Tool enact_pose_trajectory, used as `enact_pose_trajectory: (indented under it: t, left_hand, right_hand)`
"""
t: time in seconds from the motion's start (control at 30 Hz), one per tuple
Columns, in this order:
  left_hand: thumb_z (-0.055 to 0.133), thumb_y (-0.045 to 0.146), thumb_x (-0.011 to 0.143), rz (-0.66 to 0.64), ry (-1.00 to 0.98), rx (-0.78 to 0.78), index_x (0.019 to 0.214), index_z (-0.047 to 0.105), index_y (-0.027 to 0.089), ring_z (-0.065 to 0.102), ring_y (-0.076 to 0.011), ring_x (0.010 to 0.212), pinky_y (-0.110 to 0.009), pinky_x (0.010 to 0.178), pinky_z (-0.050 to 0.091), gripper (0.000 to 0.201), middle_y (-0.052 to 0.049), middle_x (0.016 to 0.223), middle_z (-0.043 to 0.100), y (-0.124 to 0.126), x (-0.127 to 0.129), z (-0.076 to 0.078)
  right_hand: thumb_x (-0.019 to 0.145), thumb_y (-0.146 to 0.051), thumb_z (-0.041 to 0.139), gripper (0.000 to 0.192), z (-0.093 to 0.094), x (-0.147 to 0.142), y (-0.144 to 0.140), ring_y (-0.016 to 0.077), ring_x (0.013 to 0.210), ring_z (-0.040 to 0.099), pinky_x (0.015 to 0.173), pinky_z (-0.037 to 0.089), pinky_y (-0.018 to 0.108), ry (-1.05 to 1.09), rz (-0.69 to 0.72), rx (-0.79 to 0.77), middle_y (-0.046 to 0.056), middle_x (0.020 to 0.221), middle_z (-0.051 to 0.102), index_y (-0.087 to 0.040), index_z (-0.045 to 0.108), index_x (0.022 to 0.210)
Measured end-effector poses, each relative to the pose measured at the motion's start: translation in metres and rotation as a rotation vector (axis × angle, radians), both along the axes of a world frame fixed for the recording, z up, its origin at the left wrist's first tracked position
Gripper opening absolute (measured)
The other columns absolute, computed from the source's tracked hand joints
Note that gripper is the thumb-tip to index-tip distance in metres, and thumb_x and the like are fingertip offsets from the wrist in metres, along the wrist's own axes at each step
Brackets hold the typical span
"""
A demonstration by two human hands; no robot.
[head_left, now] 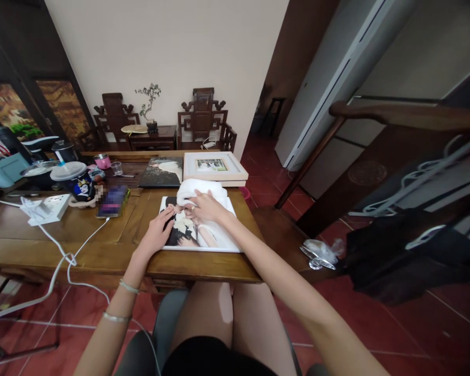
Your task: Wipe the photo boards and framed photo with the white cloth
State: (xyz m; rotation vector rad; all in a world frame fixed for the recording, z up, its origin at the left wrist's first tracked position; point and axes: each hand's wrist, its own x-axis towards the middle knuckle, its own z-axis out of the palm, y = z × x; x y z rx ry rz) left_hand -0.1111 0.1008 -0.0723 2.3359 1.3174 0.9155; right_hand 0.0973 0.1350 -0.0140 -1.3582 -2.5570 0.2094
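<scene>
A photo panel (215,237) with a white edge lies flat on the wooden table (203,266) in front of me. It shows a picture of people in black and white clothes. My left hand (160,230) rests along the panel's left side, fingers stretched out onto its surface. Over its upper part, my right hand (207,207) holds a folded white cloth (209,187), pressing it down on the picture. The right fingers point left, close to the left fingertips. Part of the picture is hidden under the cloth and the right hand.
Behind the panel lie a dark photo album (161,173) and a white picture frame (215,167). To the left are a phone (113,201) on a white cable, a lidded cup (73,180), a power strip (49,209) and a pink cup (102,161). A wooden chair (360,172) stands right.
</scene>
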Motion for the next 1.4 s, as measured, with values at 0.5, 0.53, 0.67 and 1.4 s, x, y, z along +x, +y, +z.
enact_pose_trajectory:
  t: [0.5,0.53,0.67,1.4]
  left_hand:
    - [0.038,0.029,0.094,0.018,0.009,-0.033,0.134,0.051,0.016,0.036,-0.022,0.138,-0.043,0.115,0.026,0.044,-0.01,0.145,0.044,0.001,0.002,-0.004]
    - [0.039,0.029,0.094,0.02,0.001,-0.04,0.133,0.051,0.016,0.036,-0.0224,0.138,-0.043,0.115,0.026,0.043,-0.011,0.146,0.044,0.0,0.002,-0.004]
    - [0.042,0.029,0.093,0.027,-0.029,-0.077,0.132,0.05,0.018,0.036,-0.0247,0.137,-0.046,0.114,0.027,0.041,-0.011,0.147,0.041,-0.001,0.002,-0.002]
    - [0.03,0.039,0.097,0.002,-0.029,-0.025,0.134,0.05,0.011,0.038,-0.0218,0.136,-0.04,0.115,0.027,0.051,-0.013,0.144,0.045,-0.006,0.005,0.002]
  right_hand:
    - [0.095,-0.025,0.041,0.03,-0.014,0.061,-0.136,0.0264,0.141,0.029,0.116,0.017,0.056,0.042,0.137,-0.006,0.012,0.144,0.046,-0.019,0.068,0.106]
    - [0.095,-0.026,0.041,0.031,-0.016,0.065,-0.127,0.0266,0.14,0.031,0.115,0.017,0.055,0.036,0.083,0.011,0.015,0.144,0.046,-0.017,0.068,0.108]
    - [0.095,-0.026,0.04,0.034,-0.021,0.064,-0.088,0.031,0.138,0.034,0.111,0.022,0.059,-0.001,-0.151,0.056,0.021,0.141,0.047,-0.012,0.065,0.114]
    - [0.094,-0.026,0.043,0.03,-0.009,0.046,-0.121,0.0235,0.135,0.039,0.117,0.019,0.049,0.103,0.15,-0.033,0.01,0.137,0.054,-0.02,0.069,0.107]
